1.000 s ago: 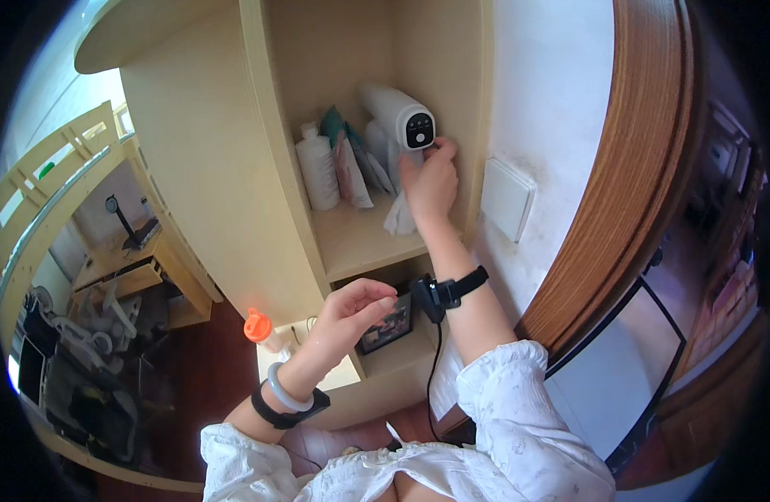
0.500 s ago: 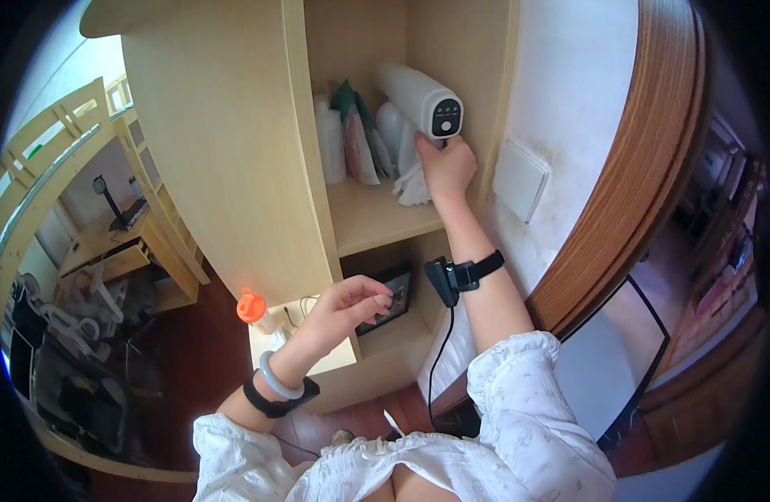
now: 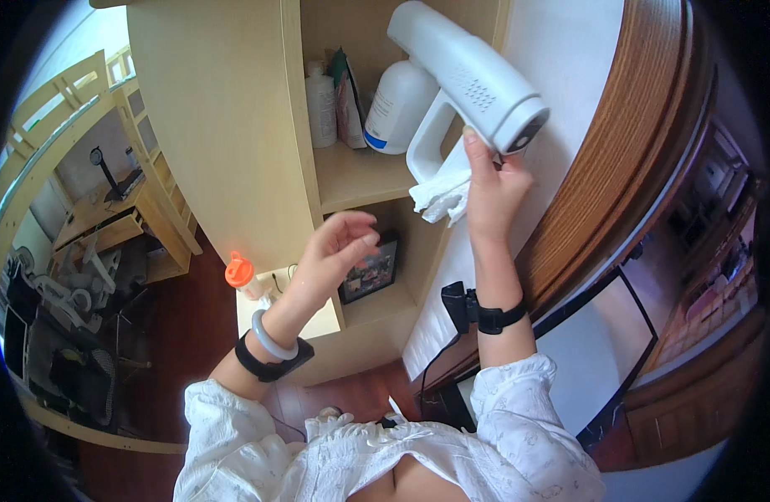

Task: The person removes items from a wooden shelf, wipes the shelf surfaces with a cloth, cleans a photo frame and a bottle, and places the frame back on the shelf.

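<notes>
My right hand is closed on a white gun-shaped sprayer with a thick barrel, a looped handle and a dark panel at its near end. It holds the sprayer tilted in front of the shelf, thumb against the underside. Crumpled white tissue or thin plastic hangs below the handle beside that hand. My left hand hovers in front of the lower compartment, fingers loosely curled and apart, with nothing in it. Behind the sprayer, a large white bottle with a blue band leans on the shelf.
A slim white bottle and an upright pouch share the wooden shelf. Below stands a framed picture. An orange-lidded bottle is at the left on a low ledge. A brown door frame rises at the right.
My right hand has drawn the sprayer out of the upper compartment, toward me and to the right, uncovering the large white bottle. My left hand has risen slightly, still empty.
</notes>
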### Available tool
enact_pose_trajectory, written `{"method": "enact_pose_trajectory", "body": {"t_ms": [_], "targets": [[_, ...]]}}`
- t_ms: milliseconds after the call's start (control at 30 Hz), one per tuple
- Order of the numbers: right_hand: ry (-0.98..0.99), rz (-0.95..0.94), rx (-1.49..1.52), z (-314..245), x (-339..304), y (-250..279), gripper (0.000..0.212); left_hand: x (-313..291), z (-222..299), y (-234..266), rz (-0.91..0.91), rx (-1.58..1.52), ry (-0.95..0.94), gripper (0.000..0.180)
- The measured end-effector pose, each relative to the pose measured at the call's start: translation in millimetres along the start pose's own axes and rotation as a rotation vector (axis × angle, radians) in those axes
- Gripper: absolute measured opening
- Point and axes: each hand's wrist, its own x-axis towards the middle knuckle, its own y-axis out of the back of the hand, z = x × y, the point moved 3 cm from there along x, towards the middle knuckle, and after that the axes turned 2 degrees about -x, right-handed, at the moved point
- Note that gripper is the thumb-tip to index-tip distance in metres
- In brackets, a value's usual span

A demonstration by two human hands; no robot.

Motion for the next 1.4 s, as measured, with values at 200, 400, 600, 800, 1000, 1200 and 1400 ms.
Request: {"method": "enact_pose_trajectory", "body": {"t_ms": [200, 400, 600, 800, 1000, 1200, 1400], "targets": [[-0.083, 0.008, 0.134, -60, -16, 34, 0.026, -1, 33, 13, 0.250, 0.128, -0.486, 0.047], [-0.230, -0.088, 0.049, -111, -59, 99, 0.024, -12, 47, 7, -0.112, 0.201, -0.585, 0.086], [-0.432, -0.063, -0.192, -161, -127, 167, 0.028, -57, 2, -56, -0.555, 0.025, -0.323, 0.096], [-0.493, -0.093, -0.547, -200, -154, 276, 0.030, -80, -51, -176, -0.743, -0.106, -0.278, 0.091], [-0.557, 0.163, -0.608, -212, -200, 430, 0.029, -105, -102, -344, -0.972, -0.104, -0.273, 0.090], [-0.670, 0.208, -0.648, -212, -189, 577, 0.027, -122, -134, -508, -1.130, -0.376, 0.171, 0.082], [-0.799, 0.180, -0.568, -147, -140, 636, 0.031, -56, -161, -575, -1.116, -0.238, 0.166, 0.082]]}}
